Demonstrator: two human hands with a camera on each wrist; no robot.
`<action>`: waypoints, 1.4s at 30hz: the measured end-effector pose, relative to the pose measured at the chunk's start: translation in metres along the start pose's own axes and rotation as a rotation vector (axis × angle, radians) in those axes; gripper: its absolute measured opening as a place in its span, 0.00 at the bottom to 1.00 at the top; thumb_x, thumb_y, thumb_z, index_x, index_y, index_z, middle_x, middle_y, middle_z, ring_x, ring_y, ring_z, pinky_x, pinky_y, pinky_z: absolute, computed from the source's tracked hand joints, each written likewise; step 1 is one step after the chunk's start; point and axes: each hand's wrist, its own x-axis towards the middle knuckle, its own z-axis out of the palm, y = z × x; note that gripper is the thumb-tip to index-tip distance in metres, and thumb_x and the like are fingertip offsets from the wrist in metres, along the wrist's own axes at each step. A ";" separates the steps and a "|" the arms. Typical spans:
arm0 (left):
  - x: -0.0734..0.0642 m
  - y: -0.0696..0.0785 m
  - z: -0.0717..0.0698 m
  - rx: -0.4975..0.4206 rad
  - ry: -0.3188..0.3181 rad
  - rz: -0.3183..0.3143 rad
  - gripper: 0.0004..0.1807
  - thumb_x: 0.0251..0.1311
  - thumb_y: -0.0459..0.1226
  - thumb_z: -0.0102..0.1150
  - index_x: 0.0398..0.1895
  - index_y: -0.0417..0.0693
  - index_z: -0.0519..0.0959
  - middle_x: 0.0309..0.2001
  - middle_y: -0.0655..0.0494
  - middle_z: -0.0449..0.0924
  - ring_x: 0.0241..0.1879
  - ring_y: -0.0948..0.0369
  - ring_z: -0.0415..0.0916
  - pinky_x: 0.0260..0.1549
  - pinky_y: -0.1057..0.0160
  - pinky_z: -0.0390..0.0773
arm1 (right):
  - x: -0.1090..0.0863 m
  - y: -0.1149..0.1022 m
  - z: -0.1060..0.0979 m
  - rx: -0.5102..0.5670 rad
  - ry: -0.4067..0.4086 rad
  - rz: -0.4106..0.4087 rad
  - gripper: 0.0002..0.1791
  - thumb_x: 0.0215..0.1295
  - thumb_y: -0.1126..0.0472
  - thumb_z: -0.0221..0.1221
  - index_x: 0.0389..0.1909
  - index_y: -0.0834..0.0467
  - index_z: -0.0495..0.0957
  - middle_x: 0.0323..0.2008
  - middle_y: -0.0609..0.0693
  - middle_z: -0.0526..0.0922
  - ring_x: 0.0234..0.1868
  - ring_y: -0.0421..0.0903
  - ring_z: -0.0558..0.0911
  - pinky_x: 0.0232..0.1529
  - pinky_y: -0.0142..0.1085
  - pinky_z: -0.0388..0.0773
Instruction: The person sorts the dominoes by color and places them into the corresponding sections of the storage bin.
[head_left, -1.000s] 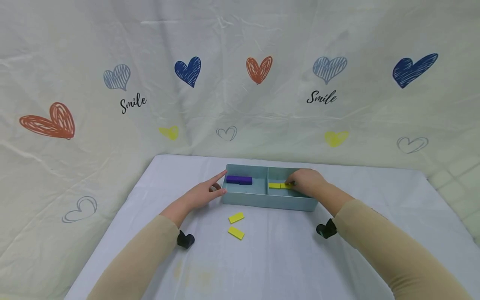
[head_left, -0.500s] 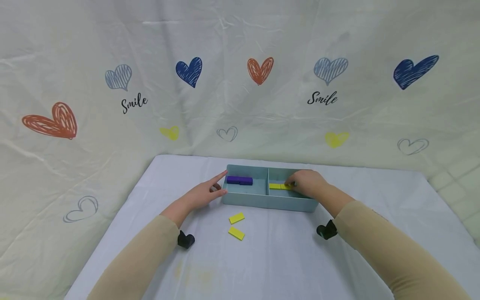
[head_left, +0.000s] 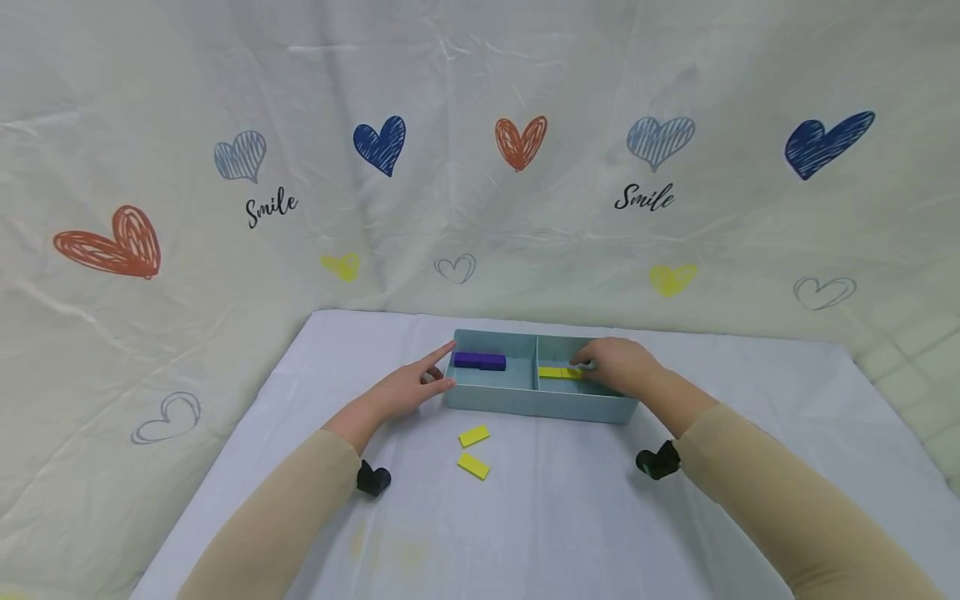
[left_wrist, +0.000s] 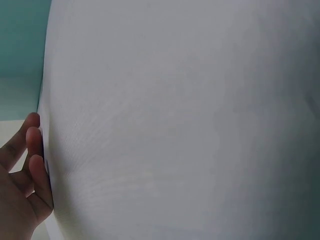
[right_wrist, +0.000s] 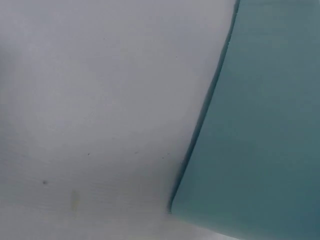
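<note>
A pale teal two-part box stands on the white-covered table. My left hand is at its left end, index finger and thumb stretched out to the box's two corners. In the left wrist view the fingers are beside the teal wall. My right hand reaches into the right compartment, with fingers and thumb apart just over the right end of the yellow blocks, which lie end to end there. Purple blocks lie in the left compartment.
Two loose yellow blocks lie on the white cloth in front of the box. A white curtain with printed hearts hangs behind the table. In the right wrist view the box's teal side fills the right part.
The right hand's fingers have parted and lifted slightly from the yellow blocks, which stay in place. The left hand keeps its position at the box's left end.
</note>
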 end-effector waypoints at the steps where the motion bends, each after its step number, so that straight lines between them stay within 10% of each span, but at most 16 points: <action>1: 0.000 0.000 0.000 0.001 -0.002 -0.002 0.40 0.65 0.64 0.51 0.75 0.90 0.43 0.58 0.56 0.74 0.46 0.57 0.75 0.46 0.52 0.76 | -0.002 0.000 -0.002 -0.002 0.006 -0.002 0.16 0.64 0.59 0.66 0.53 0.52 0.85 0.52 0.50 0.84 0.56 0.55 0.80 0.55 0.51 0.76; 25: 0.001 -0.004 0.003 -0.001 0.004 0.001 0.40 0.63 0.67 0.51 0.74 0.93 0.43 0.58 0.57 0.74 0.47 0.57 0.75 0.48 0.52 0.76 | -0.065 -0.033 -0.026 0.010 0.218 -0.136 0.19 0.57 0.61 0.71 0.51 0.51 0.86 0.40 0.45 0.84 0.40 0.46 0.84 0.38 0.40 0.80; 42: -0.002 0.000 -0.001 -0.001 0.002 0.009 0.40 0.65 0.64 0.51 0.74 0.91 0.42 0.59 0.56 0.73 0.46 0.57 0.75 0.47 0.52 0.76 | -0.074 -0.073 -0.014 0.027 0.205 -0.285 0.15 0.56 0.60 0.71 0.46 0.50 0.87 0.38 0.41 0.85 0.39 0.42 0.84 0.39 0.35 0.80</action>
